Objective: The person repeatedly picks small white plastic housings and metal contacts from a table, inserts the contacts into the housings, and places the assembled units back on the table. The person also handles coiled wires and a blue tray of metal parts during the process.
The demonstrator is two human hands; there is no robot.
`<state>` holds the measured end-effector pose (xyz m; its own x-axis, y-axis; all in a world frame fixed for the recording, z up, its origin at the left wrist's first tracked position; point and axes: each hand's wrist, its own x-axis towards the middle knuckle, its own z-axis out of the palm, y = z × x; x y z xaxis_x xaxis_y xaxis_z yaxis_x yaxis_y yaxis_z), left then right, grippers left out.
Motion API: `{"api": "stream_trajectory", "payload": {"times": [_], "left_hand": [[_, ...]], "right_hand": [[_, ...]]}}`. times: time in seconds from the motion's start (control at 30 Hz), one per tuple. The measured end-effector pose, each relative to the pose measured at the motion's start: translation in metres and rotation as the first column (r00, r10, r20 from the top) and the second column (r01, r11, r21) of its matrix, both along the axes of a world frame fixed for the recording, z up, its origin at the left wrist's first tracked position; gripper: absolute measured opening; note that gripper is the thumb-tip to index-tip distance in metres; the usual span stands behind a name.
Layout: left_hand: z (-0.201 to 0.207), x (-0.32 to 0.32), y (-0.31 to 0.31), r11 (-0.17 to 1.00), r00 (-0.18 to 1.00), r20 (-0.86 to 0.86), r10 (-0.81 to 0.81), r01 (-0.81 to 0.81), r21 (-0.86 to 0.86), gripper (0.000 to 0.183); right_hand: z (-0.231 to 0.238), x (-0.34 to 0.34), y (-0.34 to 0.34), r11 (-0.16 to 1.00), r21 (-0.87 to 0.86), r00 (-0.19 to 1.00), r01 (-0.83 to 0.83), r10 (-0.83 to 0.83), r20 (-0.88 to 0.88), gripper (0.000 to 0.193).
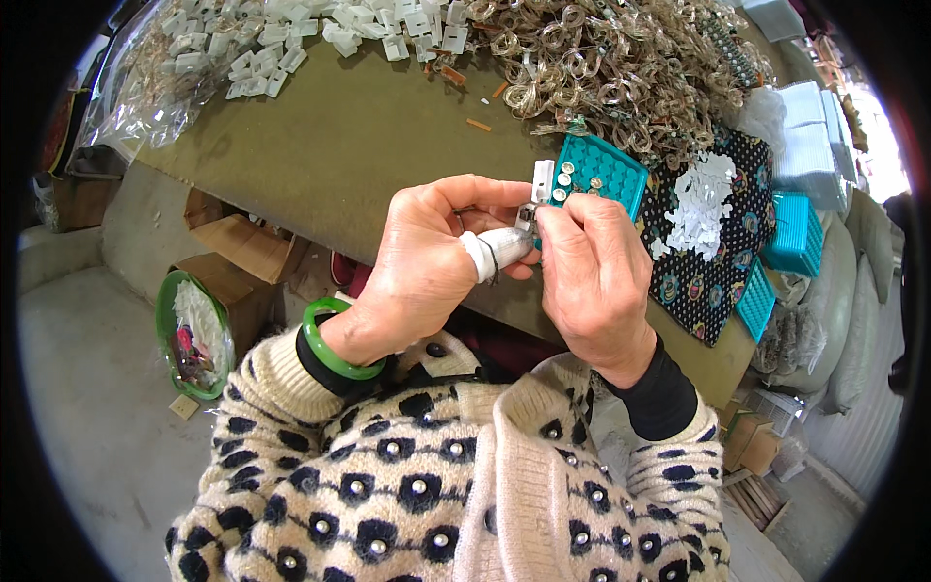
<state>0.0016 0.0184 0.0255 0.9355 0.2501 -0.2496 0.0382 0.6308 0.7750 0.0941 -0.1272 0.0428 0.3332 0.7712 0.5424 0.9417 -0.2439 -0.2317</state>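
My left hand holds a small white plastic casing between thumb and fingers, its flap standing up. One finger of that hand wears a white wrapping tied with dark thread. My right hand is closed, thumb and forefinger pinched against the casing's lower part; whatever tiny part lies between those fingertips is hidden. Just beyond both hands, a teal tray with round pockets carries several silvery button cells along its left side.
Across the table's far side lie a heap of white casings and a mound of coiled clear wires. Small white pieces sit on a dark patterned cloth at right, beside stacked teal trays. A green bin stands at lower left.
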Motion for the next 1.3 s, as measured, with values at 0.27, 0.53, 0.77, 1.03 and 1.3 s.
{"api": "stream_trajectory", "payload": {"times": [0.27,0.53,0.77,1.03,1.3], "left_hand": [[-0.001,-0.001,-0.003,0.999,1.0,-0.025,-0.017,0.016,-0.035,0.028],[-0.006,-0.006,0.0,0.997,0.998,-0.037,-0.044,0.041,-0.073,0.027],[-0.014,-0.006,0.007,0.981,0.997,-0.023,-0.074,0.069,-0.182,0.019],[-0.022,-0.005,0.015,0.962,0.99,0.118,-0.077,0.105,-0.252,0.028],[-0.026,-0.002,0.018,0.861,0.986,0.163,-0.046,0.122,-0.495,0.028]], "right_hand": [[0.005,-0.003,-0.005,0.985,0.151,0.949,0.079,-0.027,-0.315,0.02],[-0.002,-0.007,-0.004,0.991,0.136,0.92,0.014,0.04,-0.389,0.023],[-0.005,0.024,-0.004,0.986,0.124,0.932,0.112,-0.061,-0.357,0.014],[-0.028,0.048,0.002,0.961,-0.16,0.972,0.224,-0.232,-0.03,0.012],[-0.006,0.034,0.009,0.986,0.022,0.873,0.163,-0.133,-0.47,0.01]]}}
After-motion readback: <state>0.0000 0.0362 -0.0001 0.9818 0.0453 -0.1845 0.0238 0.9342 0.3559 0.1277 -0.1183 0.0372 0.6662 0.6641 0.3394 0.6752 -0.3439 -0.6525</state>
